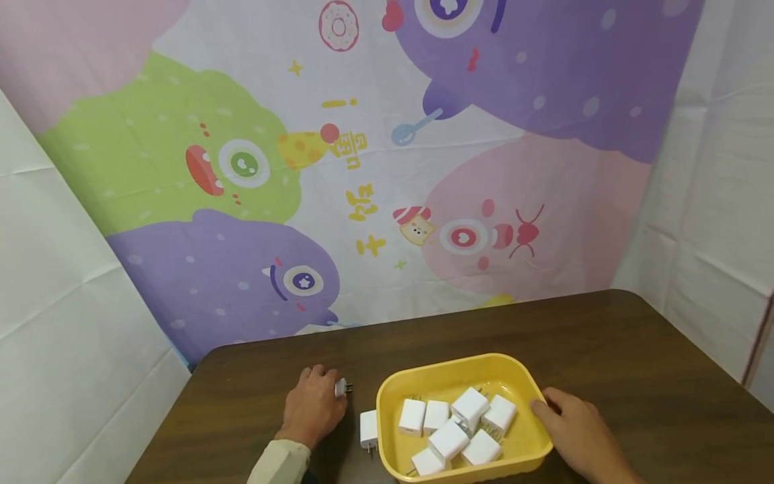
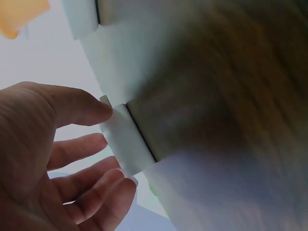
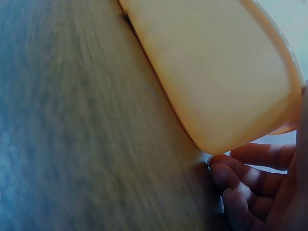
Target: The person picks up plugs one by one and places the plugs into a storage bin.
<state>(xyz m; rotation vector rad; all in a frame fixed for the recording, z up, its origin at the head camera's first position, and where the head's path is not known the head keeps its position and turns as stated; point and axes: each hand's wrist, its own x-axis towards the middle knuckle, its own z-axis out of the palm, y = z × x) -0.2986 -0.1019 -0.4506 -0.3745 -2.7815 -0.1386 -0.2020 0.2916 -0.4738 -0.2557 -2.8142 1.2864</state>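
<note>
On the table's left part, my left hand [image 1: 314, 403] pinches a white charger plug [image 1: 341, 388], its metal prongs pointing right. In the left wrist view the thumb lies on one end of this charger plug [image 2: 127, 139] and fingers are at the other, close on the tabletop. A yellow plastic basin [image 1: 459, 371] holds several white charger plugs [image 1: 449, 439], loosely heaped with prongs showing. My right hand [image 1: 577, 430] grips the basin's right edge, thumb over the rim; in the right wrist view the fingers curl at the outer wall [image 3: 216, 77].
Another white charger plug [image 1: 368, 429] lies against the basin's left side, prongs toward me. The dark wood table [image 1: 580, 336] ends at a cartoon-printed cloth [image 1: 375, 289] behind. White cloths [image 1: 72, 269] hang at both sides.
</note>
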